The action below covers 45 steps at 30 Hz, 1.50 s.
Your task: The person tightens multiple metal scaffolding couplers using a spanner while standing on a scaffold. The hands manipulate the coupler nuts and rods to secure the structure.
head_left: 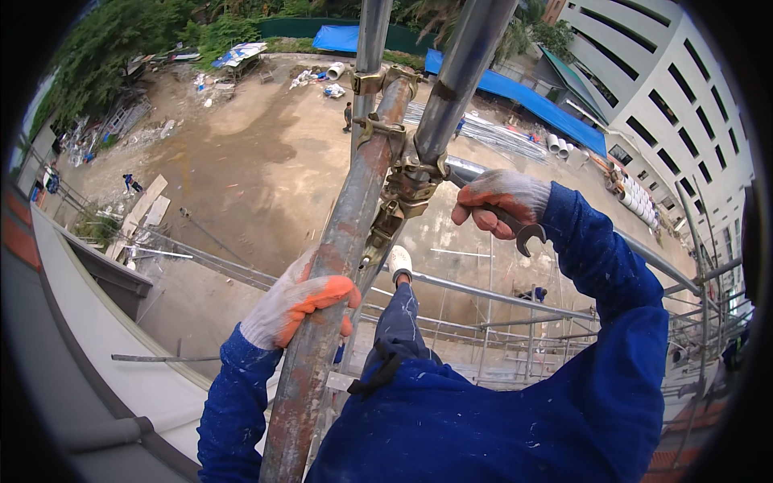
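Orange-coated fingers (330, 293) of our left hand (299, 306) wrap round a rust-streaked scaffold tube (294, 386), gripping it partway along its length. The tube slants from the lower edge of our view up to a cluster of brassy scaffold couplers (403, 193), where it meets a thick steel tube (467, 72) rising to the upper right; a steel pole (373, 40) stands just left of that one. Our right hand (509, 200), gloved alike in white and orange, has its fingers curled about an open-ended spanner (520, 228). The spanner's forked end pokes out below the palm near our blue cuff (557, 211), apart from the couplers, and a long steel rail (652, 259) passes behind the hand. Below us, a white shoe (399, 260) shows at the end of a paint-spattered trouser leg (403, 312); we cannot tell what it stands on. Farther down lies a dirt yard (266, 169). Blue tarpaulin roofs (538, 105) line its far edge, concrete pipes (564, 148) sit toward its right edge, and pale planks (145, 211) lie near its left.
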Tool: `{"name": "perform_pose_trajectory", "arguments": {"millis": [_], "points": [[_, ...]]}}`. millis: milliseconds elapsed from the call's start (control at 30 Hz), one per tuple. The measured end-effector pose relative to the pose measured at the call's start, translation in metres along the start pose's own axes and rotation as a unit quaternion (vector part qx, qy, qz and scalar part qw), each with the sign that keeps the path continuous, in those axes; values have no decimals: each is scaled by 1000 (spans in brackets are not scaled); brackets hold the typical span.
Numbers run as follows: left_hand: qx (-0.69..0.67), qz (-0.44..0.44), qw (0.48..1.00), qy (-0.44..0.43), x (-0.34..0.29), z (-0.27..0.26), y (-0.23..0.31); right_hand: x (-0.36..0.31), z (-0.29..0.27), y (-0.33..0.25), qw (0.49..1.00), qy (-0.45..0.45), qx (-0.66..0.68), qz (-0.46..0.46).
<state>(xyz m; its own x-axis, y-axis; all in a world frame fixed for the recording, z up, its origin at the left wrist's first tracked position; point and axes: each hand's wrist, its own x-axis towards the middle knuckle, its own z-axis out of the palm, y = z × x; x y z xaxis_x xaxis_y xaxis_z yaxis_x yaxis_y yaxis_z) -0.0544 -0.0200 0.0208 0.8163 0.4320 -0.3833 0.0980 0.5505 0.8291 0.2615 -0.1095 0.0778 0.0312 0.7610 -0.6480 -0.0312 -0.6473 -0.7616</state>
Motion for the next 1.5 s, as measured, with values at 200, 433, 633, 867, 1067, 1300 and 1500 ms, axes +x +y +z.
{"name": "perform_pose_trajectory", "arguments": {"millis": [200,433,633,867,1067,1300,1500], "points": [[25,5,1000,-2,4,-3,-2,66,44,75,853,308,-396,-147],[2,3,1000,-4,3,0,-1,157,37,134,735,540,-224,-344],[9,2,1000,-3,3,1,-1,42,21,96,959,207,-16,-194],[10,10,1000,-10,3,-1,-2,10,2,50,990,55,-61,-112],[-2,-3,1000,-9,3,-2,-2,5,-12,11,999,3,-41,-19],[15,-2,1000,-9,4,-2,-1,13,21,16,959,96,-265,15],[23,-8,1000,1,3,-1,0,143,50,116,686,543,-391,-285]]}}
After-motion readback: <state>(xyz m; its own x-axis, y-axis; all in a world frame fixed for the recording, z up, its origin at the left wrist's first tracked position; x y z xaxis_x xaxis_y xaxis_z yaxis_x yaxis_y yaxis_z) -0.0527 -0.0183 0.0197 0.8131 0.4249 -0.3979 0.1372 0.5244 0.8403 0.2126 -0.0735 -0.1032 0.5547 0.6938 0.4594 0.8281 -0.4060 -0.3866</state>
